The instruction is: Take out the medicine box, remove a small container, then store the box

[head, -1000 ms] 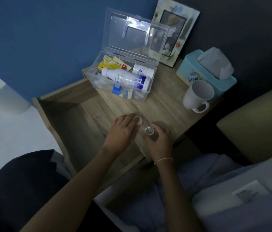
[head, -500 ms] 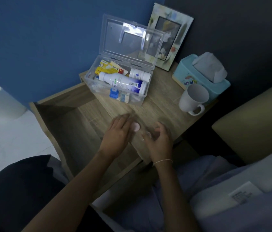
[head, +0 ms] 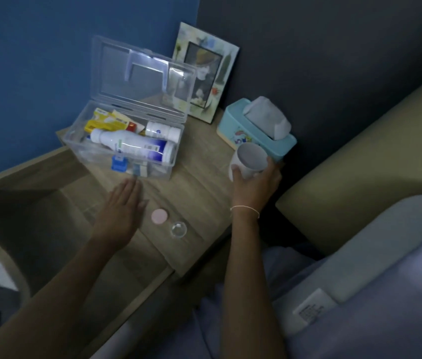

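Two small pieces lie nearest, low in the middle of the frame on the pale wood-grain nightstand top [head: 199, 187]: a round pink cap [head: 159, 216] and, just beside it to the right, a tiny clear round container [head: 178, 229] standing open side up. They look like the container taken from the box and its lid, set near the front edge probably so both stay within easy reach. Left of the cap, the left hand [head: 121, 211] hovers flat with its fingers stretched out, gripping nothing and pointing toward the box, likely heading for it. Below it at the left of the frame gapes the open wooden drawer [head: 49, 216], presumably where the box belongs. Further up at the right, the right hand [head: 255, 182] wraps around a white ceramic mug [head: 250, 161], fingers curled about its side, the mug tilted so its mouth faces the camera. Whether it is lifted clear of the wood cannot be told. Behind the left hand sits the clear plastic medicine box [head: 124, 149], its lid propped upright, with a white bottle with a blue label [head: 134, 147] lying across other packets; it is not yet closed or stored. Farthest back stand a turquoise tissue box [head: 254, 133] and a floral picture frame [head: 206, 71] leaning against the wall.
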The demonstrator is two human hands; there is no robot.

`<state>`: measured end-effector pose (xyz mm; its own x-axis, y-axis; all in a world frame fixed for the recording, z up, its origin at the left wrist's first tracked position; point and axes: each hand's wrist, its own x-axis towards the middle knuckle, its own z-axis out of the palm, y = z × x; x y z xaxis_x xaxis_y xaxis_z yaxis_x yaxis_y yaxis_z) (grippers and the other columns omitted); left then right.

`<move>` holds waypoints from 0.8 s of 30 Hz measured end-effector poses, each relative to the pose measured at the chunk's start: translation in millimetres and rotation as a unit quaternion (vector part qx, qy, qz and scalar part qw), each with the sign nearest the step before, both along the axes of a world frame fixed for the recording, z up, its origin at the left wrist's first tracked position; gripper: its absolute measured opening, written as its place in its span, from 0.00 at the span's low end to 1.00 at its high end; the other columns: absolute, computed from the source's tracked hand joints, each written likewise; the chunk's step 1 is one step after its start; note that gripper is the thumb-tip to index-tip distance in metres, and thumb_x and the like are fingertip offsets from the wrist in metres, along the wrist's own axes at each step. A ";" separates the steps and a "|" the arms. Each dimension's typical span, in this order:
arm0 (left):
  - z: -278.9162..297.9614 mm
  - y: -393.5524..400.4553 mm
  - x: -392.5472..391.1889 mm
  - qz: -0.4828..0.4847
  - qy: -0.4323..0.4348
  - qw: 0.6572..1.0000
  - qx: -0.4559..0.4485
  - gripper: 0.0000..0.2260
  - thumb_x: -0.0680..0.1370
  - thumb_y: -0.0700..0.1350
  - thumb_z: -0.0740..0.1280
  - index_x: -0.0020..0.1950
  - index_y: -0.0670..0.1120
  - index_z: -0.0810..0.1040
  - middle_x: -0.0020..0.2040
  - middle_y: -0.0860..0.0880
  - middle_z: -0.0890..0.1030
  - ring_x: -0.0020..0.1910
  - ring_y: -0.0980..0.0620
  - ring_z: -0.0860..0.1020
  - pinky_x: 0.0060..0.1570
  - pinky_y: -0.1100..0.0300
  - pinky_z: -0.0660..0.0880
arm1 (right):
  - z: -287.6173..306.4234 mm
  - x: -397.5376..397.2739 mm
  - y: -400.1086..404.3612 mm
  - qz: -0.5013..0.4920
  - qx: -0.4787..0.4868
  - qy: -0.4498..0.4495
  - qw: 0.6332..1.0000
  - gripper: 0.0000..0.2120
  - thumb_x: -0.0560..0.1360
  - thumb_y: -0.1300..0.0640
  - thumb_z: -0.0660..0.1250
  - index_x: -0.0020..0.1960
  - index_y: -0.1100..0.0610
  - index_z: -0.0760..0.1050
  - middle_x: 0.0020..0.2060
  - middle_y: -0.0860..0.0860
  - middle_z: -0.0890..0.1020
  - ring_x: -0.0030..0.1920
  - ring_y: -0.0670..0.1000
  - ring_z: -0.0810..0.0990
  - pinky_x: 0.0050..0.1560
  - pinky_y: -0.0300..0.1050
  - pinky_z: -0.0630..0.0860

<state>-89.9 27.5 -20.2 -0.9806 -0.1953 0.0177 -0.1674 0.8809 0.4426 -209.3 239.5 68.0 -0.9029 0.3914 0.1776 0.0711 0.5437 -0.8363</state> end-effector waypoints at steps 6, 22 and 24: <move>-4.0 0.3 2.6 -0.009 0.009 1.000 -0.003 0.29 0.79 0.54 0.46 0.74 0.37 0.57 0.76 0.38 0.58 0.77 0.42 0.54 0.75 0.46 0.50 | -32.7 -5.8 9.7 -0.037 -0.113 -0.041 0.992 0.32 0.68 0.57 0.76 0.68 0.59 0.67 0.62 0.57 0.77 0.60 0.54 0.78 0.53 0.39 0.72; 3.5 1.4 3.0 0.001 -0.028 0.999 -0.024 0.36 0.75 0.59 0.36 0.76 0.40 0.54 0.77 0.39 0.55 0.78 0.43 0.51 0.76 0.50 0.47 | -35.9 12.3 -12.4 0.062 -0.279 -0.091 0.954 0.15 0.72 0.50 0.71 0.56 0.55 0.80 0.53 0.53 0.83 0.53 0.50 0.81 0.53 0.46 0.77; 5.6 3.2 2.8 0.005 -0.035 0.999 -0.037 0.34 0.76 0.59 0.37 0.76 0.40 0.53 0.78 0.40 0.54 0.78 0.44 0.51 0.76 0.51 0.46 | -35.1 25.7 -19.9 0.092 -0.291 -0.097 0.947 0.16 0.71 0.49 0.71 0.55 0.56 0.80 0.52 0.54 0.83 0.51 0.50 0.81 0.53 0.49 0.77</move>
<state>-87.0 30.7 -14.6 -0.9778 -0.2065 -0.0359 -0.2052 0.9084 0.3642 -183.5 219.6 32.9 -0.9590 0.2038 -0.1971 0.2038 0.0121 -0.9789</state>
